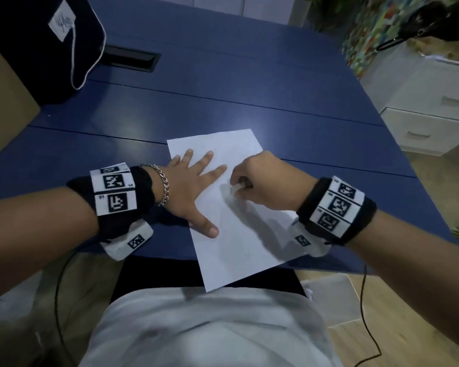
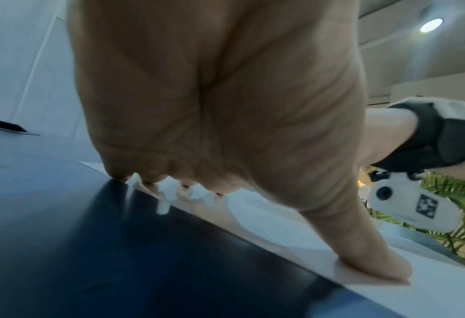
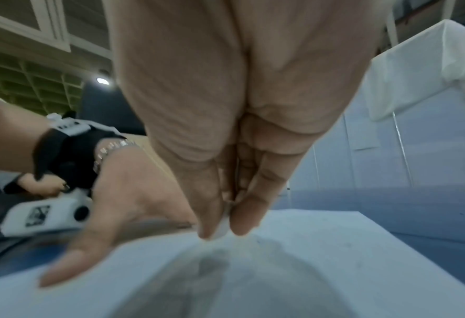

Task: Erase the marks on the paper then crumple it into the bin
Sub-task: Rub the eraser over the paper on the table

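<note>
A white sheet of paper lies on the blue table, its near corner hanging over the front edge. My left hand lies flat on the paper's left side with fingers spread, pressing it down; the same left hand fills the left wrist view, thumb on the paper. My right hand pinches a small white eraser against the sheet's middle. In the right wrist view the eraser sits between thumb and fingertip on the paper. Any marks are too faint to see.
A dark bag with a white cord stands at the table's far left beside a cable slot. White drawers stand to the right. A pale box-like container sits on the floor at my right.
</note>
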`<state>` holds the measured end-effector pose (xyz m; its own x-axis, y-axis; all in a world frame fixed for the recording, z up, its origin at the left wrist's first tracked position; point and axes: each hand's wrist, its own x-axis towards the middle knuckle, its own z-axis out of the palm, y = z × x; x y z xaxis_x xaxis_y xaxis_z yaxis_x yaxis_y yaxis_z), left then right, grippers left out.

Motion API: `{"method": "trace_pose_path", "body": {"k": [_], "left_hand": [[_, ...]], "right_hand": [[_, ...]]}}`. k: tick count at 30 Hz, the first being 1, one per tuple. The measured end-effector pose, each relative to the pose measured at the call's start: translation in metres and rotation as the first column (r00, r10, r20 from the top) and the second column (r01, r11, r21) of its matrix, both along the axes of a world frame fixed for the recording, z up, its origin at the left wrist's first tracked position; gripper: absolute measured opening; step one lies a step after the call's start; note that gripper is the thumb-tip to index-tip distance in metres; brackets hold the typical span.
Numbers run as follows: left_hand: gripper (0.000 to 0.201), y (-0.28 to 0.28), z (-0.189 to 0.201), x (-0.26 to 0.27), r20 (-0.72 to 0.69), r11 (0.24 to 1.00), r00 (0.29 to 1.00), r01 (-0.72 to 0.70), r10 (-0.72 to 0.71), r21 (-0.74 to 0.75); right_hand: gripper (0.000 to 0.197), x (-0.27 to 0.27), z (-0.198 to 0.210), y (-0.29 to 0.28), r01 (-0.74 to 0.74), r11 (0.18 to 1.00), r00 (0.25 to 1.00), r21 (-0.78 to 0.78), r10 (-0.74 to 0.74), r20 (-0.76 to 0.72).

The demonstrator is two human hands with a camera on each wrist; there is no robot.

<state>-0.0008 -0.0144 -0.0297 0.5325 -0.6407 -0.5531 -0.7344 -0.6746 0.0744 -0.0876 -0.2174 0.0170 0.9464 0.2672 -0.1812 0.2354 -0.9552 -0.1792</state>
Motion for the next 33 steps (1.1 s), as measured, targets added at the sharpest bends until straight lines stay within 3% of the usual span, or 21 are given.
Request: {"method": "trace_pose_path", "body": {"k": [4, 9, 15, 20, 25, 30, 33], "left_hand": [[0.161, -0.002, -0.001, -0.002, 0.02, 1.0, 1.0, -0.01, 0.01, 0.0], [0.16, -0.002, -0.001, -0.004, 0.034, 1.0, 0.999, -0.015, 0.014, 0.023], [0.161, -0.004, 0.001, -0.005, 0.041, 0.998, 0.999, -0.018, 0.016, 0.053], [0.161, -0.005, 0.002, -0.005, 0.031, 0.997, 0.999, -0.026, 0.024, 0.066], [0.16, -0.007, 0.003, -0.005, 0.029, 0.997, 0.999, -0.02, 0.018, 0.072], [0.158, -0.009, 0.005, -0.005, 0.024, 0.996, 0.999, -0.027, 0.025, 0.08], [0.159, -0.009, 0.006, -0.005, 0.019, 0.996, 1.0, -0.026, 0.025, 0.087]], "right_hand": [[0.013, 0.003, -0.005, 0.004, 0.031, 0.999, 0.999, 0.034, -0.033, 0.041], [0.01, -0.012, -0.001, 0.014, -0.137, 0.99, 0.986, 0.043, 0.141, -0.087], [0.012, 0.01, -0.004, 0.006, 0.002, 0.999, 0.998, 0.042, -0.005, 0.058], [0.012, -0.005, 0.005, 0.011, -0.123, 0.99, 0.978, 0.075, 0.134, -0.16], [0.014, 0.012, -0.005, 0.002, -0.005, 0.998, 0.998, 0.061, 0.001, 0.068], [0.011, -0.013, 0.001, 0.005, -0.104, 0.99, 0.984, 0.099, 0.117, -0.132], [0.015, 0.002, -0.005, -0.006, -0.005, 0.998, 1.0, 0.066, 0.004, 0.002]]}}
